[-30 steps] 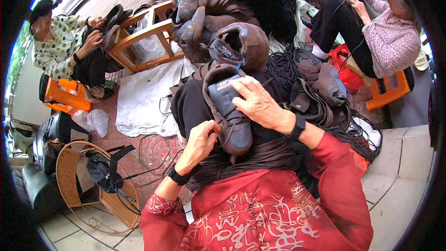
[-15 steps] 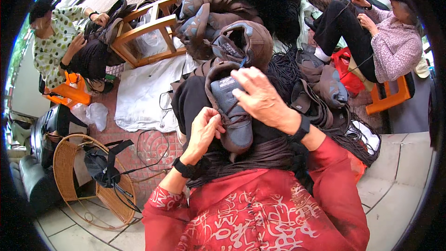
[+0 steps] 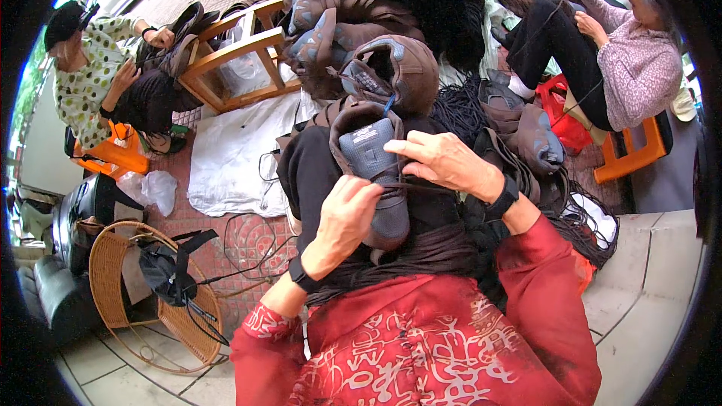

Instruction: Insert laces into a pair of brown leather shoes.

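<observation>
A brown and grey-blue lace-up shoe (image 3: 387, 218) lies on my lap, its toe toward me and its padded tongue (image 3: 368, 143) showing. My left hand (image 3: 346, 214) is closed in a pinch on a dark shoelace (image 3: 398, 185) at the shoe's left side. From there the lace stretches rightward across the shoe and passes beneath my right hand (image 3: 447, 164). That hand hovers over the right edge of the tongue with thumb and fingers apart. Beyond the toe-away end sits another brown shoe (image 3: 398, 68), with a bit of blue cord (image 3: 389, 104) between the two.
Brown shoes (image 3: 353, 15) are heaped ahead, beside a wooden stool frame (image 3: 233, 53). Bundles of dark laces (image 3: 459, 113) lie to the right. Co-workers sit on orange stools (image 3: 635, 152) at both sides. A wicker chair (image 3: 113, 271) stands at left, near white sheeting (image 3: 233, 150).
My left hand has risen and turned over the shoe, drawing the lace across it. My right hand has shifted right and down, off the tongue. The co-worker at right has raised a hand.
</observation>
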A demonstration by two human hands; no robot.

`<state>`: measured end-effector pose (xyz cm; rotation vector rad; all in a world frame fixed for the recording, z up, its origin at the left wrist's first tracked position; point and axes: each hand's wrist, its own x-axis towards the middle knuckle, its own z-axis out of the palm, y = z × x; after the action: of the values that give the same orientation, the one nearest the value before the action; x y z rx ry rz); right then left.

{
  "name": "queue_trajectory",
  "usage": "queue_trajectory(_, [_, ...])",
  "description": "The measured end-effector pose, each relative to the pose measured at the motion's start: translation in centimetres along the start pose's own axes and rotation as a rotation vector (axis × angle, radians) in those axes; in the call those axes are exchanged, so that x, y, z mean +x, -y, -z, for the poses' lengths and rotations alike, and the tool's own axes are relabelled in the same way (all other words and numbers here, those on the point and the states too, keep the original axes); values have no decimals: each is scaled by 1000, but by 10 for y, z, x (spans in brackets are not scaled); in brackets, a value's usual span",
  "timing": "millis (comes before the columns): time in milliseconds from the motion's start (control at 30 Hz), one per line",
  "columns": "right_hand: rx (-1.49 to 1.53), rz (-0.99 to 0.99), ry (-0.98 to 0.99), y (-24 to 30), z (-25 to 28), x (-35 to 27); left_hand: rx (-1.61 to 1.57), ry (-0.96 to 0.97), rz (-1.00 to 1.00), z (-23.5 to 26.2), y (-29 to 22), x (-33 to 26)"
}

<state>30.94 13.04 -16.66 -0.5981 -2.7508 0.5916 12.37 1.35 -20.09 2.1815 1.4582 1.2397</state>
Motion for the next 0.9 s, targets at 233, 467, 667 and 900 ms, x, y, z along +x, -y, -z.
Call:
queue_trajectory(233, [-189, 158, 17, -15, -13, 2, 263, 143, -27, -29, 9, 23])
queue_trajectory(467, [-106, 168, -55, -21, -19, -1, 253, 176, -108, -32, 9, 31])
queue_trajectory(667, [81, 122, -11, -24, -18, 3, 813, 156, 228, 81, 59, -12])
queue_trajectory(900, [105, 93, -15, -17, -11, 6, 532, -35, 431, 163, 101, -67])
